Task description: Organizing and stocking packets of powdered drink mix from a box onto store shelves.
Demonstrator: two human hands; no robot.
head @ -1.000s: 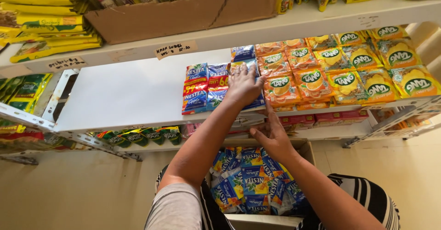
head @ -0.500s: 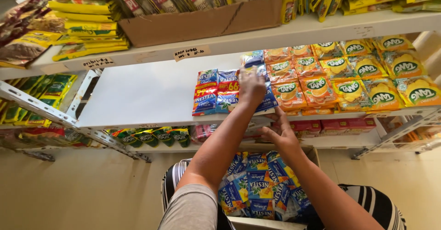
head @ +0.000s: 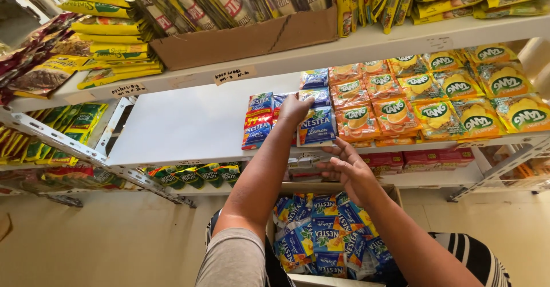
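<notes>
A person stocking a white metal shelf (head: pixel 172 129) presses the left hand (head: pixel 295 110) flat against a row of blue drink-mix sachets (head: pixel 317 127) standing near the shelf's front edge, just beside rows of orange sachets (head: pixel 395 112) and yellow sachets (head: pixel 507 86) that fill the shelf to the right. The left hand's fingers are spread over the upper part of the blue packets, steadying them rather than closing around any one. The right hand (head: pixel 349 169) hovers open and empty below the shelf edge, palm turned up, fingers loosely curled, above a cardboard box (head: pixel 395 192) packed with more blue sachets (head: pixel 321 238). At the left end of the row stand a few red-and-blue sachets (head: pixel 258 120). The packets appear light, thin and floppy, with glossy film that likely slides easily against its neighbours; a row probably slumps unless held upright. A flat pinch across the top seam, or a small stack gripped by both faces, looks the surest hold. Overhead, another shelf carries a brown carton (head: pixel 246 37) of packets.
</notes>
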